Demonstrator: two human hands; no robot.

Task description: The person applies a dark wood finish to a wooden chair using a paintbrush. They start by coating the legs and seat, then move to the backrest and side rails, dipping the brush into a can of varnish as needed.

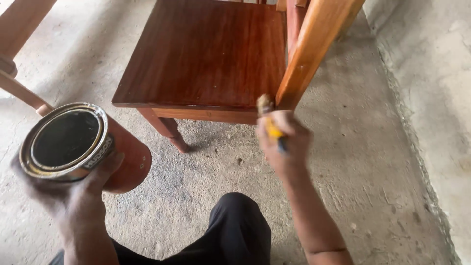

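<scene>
- the right hand (283, 142) is closed around a small brush (269, 118) with a yellow handle; its tip touches the chair leg (309, 54).
- the left hand (73, 189) wraps under an open red tin (78, 145), near the chair seat (206, 54).
- keep the tin level, and brush softly along the wood.
- watch for drips on the concrete floor (363, 162).
</scene>
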